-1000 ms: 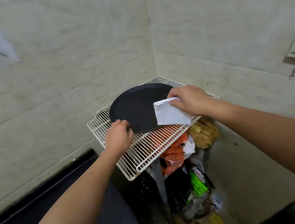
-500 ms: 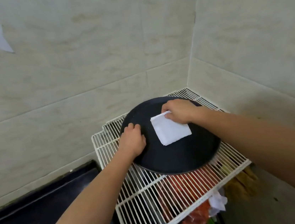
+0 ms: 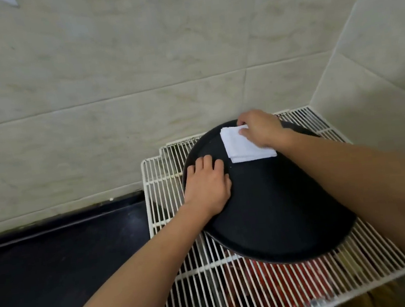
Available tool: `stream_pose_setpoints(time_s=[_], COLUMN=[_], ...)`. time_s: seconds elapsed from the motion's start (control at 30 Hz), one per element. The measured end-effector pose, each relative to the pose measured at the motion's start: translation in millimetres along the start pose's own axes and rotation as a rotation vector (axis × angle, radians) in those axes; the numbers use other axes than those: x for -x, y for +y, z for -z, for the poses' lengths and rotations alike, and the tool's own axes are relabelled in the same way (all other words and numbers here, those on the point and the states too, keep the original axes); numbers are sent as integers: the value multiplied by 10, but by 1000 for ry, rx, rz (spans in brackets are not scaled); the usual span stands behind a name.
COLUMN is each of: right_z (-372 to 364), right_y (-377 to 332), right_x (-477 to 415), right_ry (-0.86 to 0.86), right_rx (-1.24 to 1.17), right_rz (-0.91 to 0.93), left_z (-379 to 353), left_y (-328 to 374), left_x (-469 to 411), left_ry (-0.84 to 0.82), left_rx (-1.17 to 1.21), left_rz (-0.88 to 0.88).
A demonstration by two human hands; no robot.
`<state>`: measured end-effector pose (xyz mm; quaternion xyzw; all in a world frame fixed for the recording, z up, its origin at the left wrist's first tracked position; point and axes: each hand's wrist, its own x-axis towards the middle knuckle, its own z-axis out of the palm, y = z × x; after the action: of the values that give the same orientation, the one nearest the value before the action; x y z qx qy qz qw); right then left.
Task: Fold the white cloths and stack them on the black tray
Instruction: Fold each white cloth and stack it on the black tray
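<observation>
Saw pale tiled walls [image 3: 133, 59] meeting in a corner, with a dark tabletop [image 3: 58, 273] low at the left. Found a white wire rack [image 3: 240, 301] set into that corner, just beside the tabletop, with something red [image 3: 263, 281] dimly visible beneath its bars. Noted the round black tray [image 3: 280, 215] lying on the rack and covering much of it. Found the left hand [image 3: 207, 191] palm down on the tray's left edge, fingers fairly straight, pressing there and gripping nothing. Found the right hand [image 3: 262, 128] at the tray's far side, fingers curled and pinching the far corner of the folded white cloth [image 3: 244, 148]. Saw that cloth lying on the far part of the tray as a layered rectangle, near the left hand but not touching it.
</observation>
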<state>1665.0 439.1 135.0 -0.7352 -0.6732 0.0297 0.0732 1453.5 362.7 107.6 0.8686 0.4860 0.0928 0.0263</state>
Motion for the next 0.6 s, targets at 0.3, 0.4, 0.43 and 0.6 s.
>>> stream_pose_setpoints(time_s=[0.3,0.4,0.43,0.6], right_z=[-300,-321,-324,-271], right_y=[-104,-86,-83,-89], right_x=[287,297,303,365], right_ry=[57,64,52,-42], right_rx=[-63,-132,-136,-53], right_rz=[195,200,204,207], left_z=[-36,-49,-49,-21], left_y=[8,5,3,2], left_x=[0,-2,1,-14], left_ry=[49,37,29,-48], left_rx=[-28,-44,-47,-45], left_rz=[-22,-25,-25,-11])
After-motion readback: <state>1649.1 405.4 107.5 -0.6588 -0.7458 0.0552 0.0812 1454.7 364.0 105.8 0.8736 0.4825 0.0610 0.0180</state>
